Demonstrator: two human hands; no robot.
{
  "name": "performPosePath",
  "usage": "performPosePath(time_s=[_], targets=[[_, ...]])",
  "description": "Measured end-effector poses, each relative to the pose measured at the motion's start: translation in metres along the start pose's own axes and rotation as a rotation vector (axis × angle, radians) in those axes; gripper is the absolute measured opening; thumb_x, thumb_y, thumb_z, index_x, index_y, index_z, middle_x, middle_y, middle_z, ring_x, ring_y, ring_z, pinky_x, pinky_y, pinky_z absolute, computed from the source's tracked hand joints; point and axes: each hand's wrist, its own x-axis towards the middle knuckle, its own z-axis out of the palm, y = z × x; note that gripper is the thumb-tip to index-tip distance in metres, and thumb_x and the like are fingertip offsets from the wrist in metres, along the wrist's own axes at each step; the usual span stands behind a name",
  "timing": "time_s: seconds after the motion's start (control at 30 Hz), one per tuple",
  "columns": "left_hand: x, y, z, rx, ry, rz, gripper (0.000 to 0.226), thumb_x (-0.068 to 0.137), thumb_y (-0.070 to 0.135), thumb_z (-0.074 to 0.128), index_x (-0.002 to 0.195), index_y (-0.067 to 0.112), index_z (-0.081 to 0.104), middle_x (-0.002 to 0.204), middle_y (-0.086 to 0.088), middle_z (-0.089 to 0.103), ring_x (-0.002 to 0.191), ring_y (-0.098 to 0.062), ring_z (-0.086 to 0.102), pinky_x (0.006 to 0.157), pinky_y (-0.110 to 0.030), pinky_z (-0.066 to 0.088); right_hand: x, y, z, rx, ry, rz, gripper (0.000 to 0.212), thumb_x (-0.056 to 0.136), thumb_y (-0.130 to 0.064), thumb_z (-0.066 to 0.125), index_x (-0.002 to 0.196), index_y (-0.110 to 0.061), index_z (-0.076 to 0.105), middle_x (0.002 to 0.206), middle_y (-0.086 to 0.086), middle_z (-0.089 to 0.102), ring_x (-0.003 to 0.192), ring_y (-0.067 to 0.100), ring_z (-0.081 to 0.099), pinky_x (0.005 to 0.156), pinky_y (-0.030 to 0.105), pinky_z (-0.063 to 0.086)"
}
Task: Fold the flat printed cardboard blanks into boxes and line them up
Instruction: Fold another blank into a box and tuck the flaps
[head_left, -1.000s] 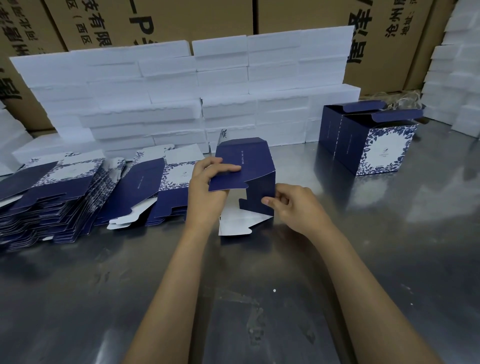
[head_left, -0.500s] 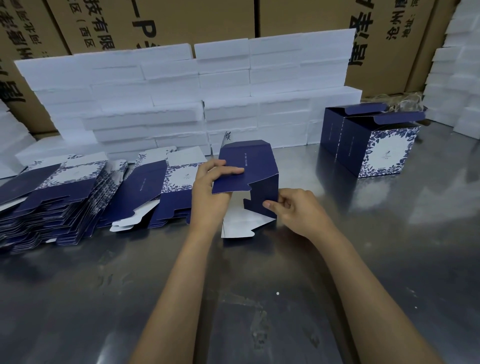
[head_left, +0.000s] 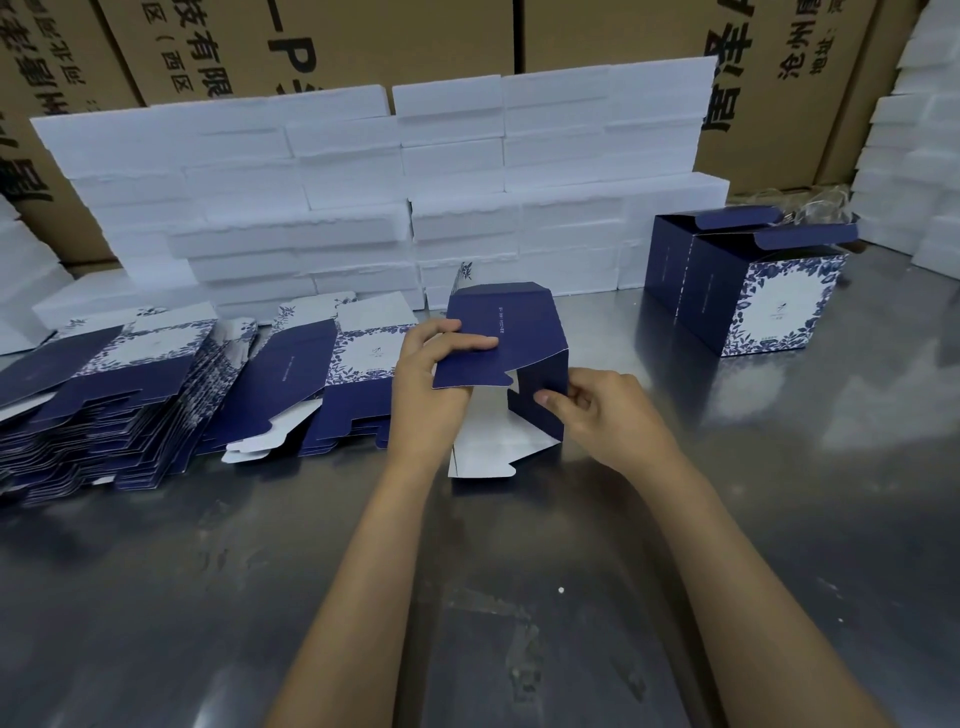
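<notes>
I see the half-folded blue box (head_left: 506, 358) on the metal table (head_left: 519, 597) in front of me, its white flap lying open toward me. My left hand (head_left: 426, 384) pinches the top panel, thumb under and fingers over, while my right hand (head_left: 597, 415) grips the right side wall with curled fingers. Flat blanks (head_left: 119, 395) are stacked to the left, two finished boxes (head_left: 748, 291) stand to the right, and white foam blocks (head_left: 363, 197) are piled behind.

We had a single head-worn wide-angle view, looking forward and down over the grey metal tabletop (head_left: 779, 519) from its near edge toward its far edge, close above our forearms, which entered from the bottom.
</notes>
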Motion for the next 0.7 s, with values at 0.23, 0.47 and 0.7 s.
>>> performPosePath(time_s=[0.23,0.47,0.7], targets=[[0.001,-0.004,-0.002,-0.018,0.000,-0.017,0.058,0.075,-0.025,0.054,0.098,0.024,0.076,0.131,0.001,0.052,0.115,0.007,0.052,0.091,-0.007,0.039,-0.002,-0.011,-0.006,0.060,0.138,-0.075,0.050,0.094,-0.040,0.068,0.062,-0.014,0.039,0.048,-0.005,0.035,0.054,0.015,0.031,0.052,0.029,0.024],[0.002,-0.006,-0.002,-0.027,0.009,-0.014,0.054,0.078,-0.022,0.061,0.096,0.027,0.076,0.131,0.001,0.052,0.116,0.005,0.052,0.098,-0.013,0.042,-0.002,-0.013,-0.006,0.074,0.176,-0.097,0.048,0.095,-0.046,0.064,0.064,-0.018,0.039,0.051,-0.009,0.042,0.055,0.015,0.035,0.050,0.022,0.025],[0.000,-0.002,0.000,-0.009,0.004,-0.007,0.049,0.079,-0.021,0.063,0.099,0.022,0.075,0.132,-0.005,0.051,0.107,0.019,0.050,0.089,-0.002,0.037,-0.001,-0.013,-0.006,0.051,0.214,-0.135,0.048,0.098,-0.039,0.062,0.063,-0.023,0.034,0.054,-0.009,0.042,0.057,0.016,0.033,0.049,0.021,0.029]])
